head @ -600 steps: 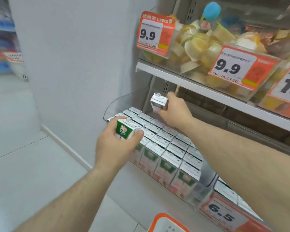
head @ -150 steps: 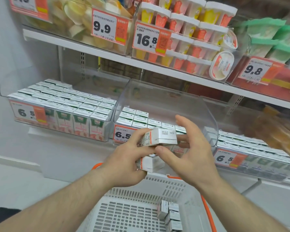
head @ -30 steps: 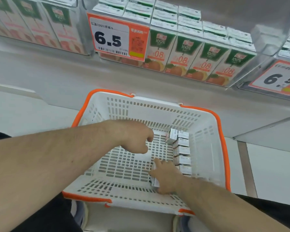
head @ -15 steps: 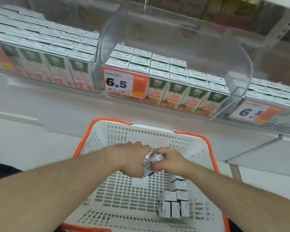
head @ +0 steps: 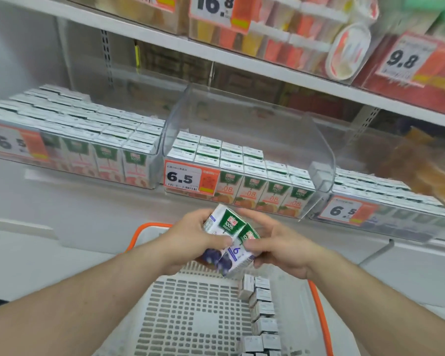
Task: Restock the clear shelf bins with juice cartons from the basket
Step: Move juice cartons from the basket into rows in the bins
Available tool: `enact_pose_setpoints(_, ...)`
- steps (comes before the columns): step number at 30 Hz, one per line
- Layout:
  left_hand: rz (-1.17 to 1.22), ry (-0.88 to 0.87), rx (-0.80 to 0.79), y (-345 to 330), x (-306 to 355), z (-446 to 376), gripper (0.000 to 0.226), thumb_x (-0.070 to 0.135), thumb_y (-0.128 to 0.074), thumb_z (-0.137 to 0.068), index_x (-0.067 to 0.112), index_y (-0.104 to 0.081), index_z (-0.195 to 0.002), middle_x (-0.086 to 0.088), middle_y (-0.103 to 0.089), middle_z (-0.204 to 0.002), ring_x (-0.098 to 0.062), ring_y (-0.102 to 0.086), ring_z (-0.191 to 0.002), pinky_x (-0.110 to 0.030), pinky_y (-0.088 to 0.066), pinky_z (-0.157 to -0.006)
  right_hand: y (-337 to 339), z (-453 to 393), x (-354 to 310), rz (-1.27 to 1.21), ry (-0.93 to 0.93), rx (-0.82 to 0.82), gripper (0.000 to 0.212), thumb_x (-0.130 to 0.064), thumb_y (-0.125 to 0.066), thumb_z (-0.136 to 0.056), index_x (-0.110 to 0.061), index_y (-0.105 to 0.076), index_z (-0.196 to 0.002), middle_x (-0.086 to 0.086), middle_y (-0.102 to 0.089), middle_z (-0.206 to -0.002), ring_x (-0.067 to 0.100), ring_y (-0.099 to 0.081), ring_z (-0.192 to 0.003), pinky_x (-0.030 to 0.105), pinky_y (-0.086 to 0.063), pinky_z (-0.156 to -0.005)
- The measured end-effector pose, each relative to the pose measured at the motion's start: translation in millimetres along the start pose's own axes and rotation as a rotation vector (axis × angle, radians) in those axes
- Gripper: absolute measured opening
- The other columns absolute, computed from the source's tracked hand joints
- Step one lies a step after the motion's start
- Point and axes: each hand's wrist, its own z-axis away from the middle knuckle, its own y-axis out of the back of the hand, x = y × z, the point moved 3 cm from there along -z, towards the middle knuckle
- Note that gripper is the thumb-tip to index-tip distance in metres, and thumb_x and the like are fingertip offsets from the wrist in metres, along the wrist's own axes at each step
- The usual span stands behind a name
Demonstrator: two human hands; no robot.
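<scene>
Purple grape pictures mark the two juice cartons [head: 226, 242] held side by side just above the basket [head: 321, 314], below the middle clear bin [head: 242, 140]. The left hand [head: 190, 240] grips one, the right hand [head: 280, 247] pinches the other — fingers cover their lower edges. More cartons [head: 261, 312] lie in the basket, labels unreadable — the bottom ones cut off.
</scene>
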Motion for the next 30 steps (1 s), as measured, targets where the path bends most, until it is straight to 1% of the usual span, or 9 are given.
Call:
enact_pose_setpoints(2, 0.122, 0.038, -0.029, 6.9, 6.2, 2.6, 0.023, -0.002, -0.064, -0.089, 0.013, -0.062, -0.106, -0.015, -0.073, -0.082, -0.026, -0.062, -0.057, -0.029, -0.051, -0.052, 4.4, 4.8, -7.9, 0.053, 0.063, 0.057, 0.080, 0.014, -0.066, -0.080, -0.031, -0.044, -0.142, 0.018, -0.070, -0.094, 0.022, -0.063, -0.071, 0.031, -0.050, -0.058)
enact_pose_setpoints(5, 0.227, 0.051, -0.098, 21.2, 15.8, 5.5, 0.034, -0.002, -0.069, -0.082, 0.010, -0.061, -0.113, -0.024, -0.070, -0.107, -0.044, -0.061, -0.093, -0.042, -0.058, -0.067, 9.8, 14.0, -25.0, 0.101, 0.165, 0.149, 0.088, 0.021, -0.064, -0.076, -0.027, -0.038, -0.144, 0.019, -0.072, -0.097, 0.028, -0.069, -0.081, 0.039, -0.051, -0.068)
enact_pose_setpoints(7, 0.170, 0.030, -0.178, 26.5, 21.7, 9.7, 0.046, -0.003, -0.076, -0.071, 0.013, -0.062, -0.112, -0.021, -0.071, -0.094, -0.043, -0.058, -0.090, -0.039, -0.058, -0.064, 11.4, 20.0, -37.1, 0.175, 0.224, 0.215, 0.096, 0.021, -0.067, -0.074, -0.031, -0.031, -0.146, 0.013, -0.073, -0.100, 0.032, -0.071, -0.087, 0.045, -0.056, -0.076)
enact_pose_setpoints(9, -0.018, -0.038, -0.237, 25.0, 27.8, 13.2, 0.050, -0.004, -0.079, -0.068, 0.023, -0.064, -0.107, -0.016, -0.069, -0.097, -0.034, -0.061, -0.091, -0.038, -0.059, -0.066, 9.9, 26.1, -49.3, 0.276, 0.279, 0.263, 0.101, 0.017, -0.070, -0.072, -0.036, -0.028, -0.146, 0.005, -0.073, -0.103, 0.035, -0.069, -0.087, 0.053, -0.055, -0.076)
enact_pose_setpoints(12, -0.678, -0.322, -0.189, 21.8, 31.1, 13.0, 0.042, 0.009, -0.077, -0.075, 0.041, -0.065, -0.099, 0.014, -0.028, -0.152, 0.001, -0.038, -0.134, -0.029, -0.043, -0.105, 4.2, 33.1, -65.3, 0.373, 0.362, 0.317, 0.098, 0.013, -0.071, -0.074, -0.041, -0.030, -0.144, -0.006, -0.072, -0.107, 0.031, -0.069, -0.087, 0.055, -0.055, -0.073)
enact_pose_setpoints(16, -0.992, -0.621, -0.137, 9.7, 24.0, 10.5, 0.036, 0.018, -0.069, -0.081, 0.041, -0.065, -0.109, 0.032, 0.009, -0.155, 0.003, -0.020, -0.144, -0.025, -0.041, -0.104, -8.0, 37.8, -80.5, 0.455, 0.492, 0.329, 0.093, 0.011, -0.069, -0.077, -0.055, -0.031, -0.130, -0.015, -0.071, -0.107, 0.021, -0.070, -0.091, 0.048, -0.057, -0.081)
enact_pose_setpoints(20, -0.924, -0.782, 0.020, 12.1, 27.6, 7.8, 0.040, 0.016, -0.072, -0.079, 0.033, -0.069, -0.115, 0.022, -0.015, -0.152, -0.003, -0.032, -0.139, -0.022, -0.039, -0.105, -16.7, 38.7, -86.7, 0.437, 0.561, 0.338, 0.086, 0.009, -0.071, -0.079, -0.049, -0.035, -0.132, -0.016, -0.069, -0.112, 0.007, -0.065, -0.104, 0.024, -0.052, -0.090)
enact_pose_setpoints(25, -0.865, -0.795, 0.127, 26.1, 33.6, 5.9, 0.045, 0.013, -0.072, -0.075, 0.029, -0.070, -0.118, 0.016, -0.026, -0.149, -0.008, -0.037, -0.136, -0.029, -0.039, -0.108, -19.8, 38.5, -91.4, 0.339, 0.635, 0.405, 0.076, -0.015, -0.071, -0.066, -0.051, -0.043, -0.126, -0.018, -0.055, -0.128, 0.004, -0.057, -0.113, 0.020, -0.051, -0.087)
enact_pose_setpoints(30, -0.932, -0.836, 0.147, 19.3, 35.2, 7.1, 0.051, 0.006, -0.071, -0.071, 0.027, -0.070, -0.118, 0.011, -0.031, -0.147, -0.013, -0.043, -0.132, -0.034, -0.046, -0.101, -24.6, 38.7, -85.2, 0.262, 0.637, 0.577, 0.063, -0.053, -0.071, -0.053, -0.052, -0.052, -0.113, -0.019, -0.060, -0.115, 0.008, -0.065, -0.094, 0.024, -0.052, -0.075)
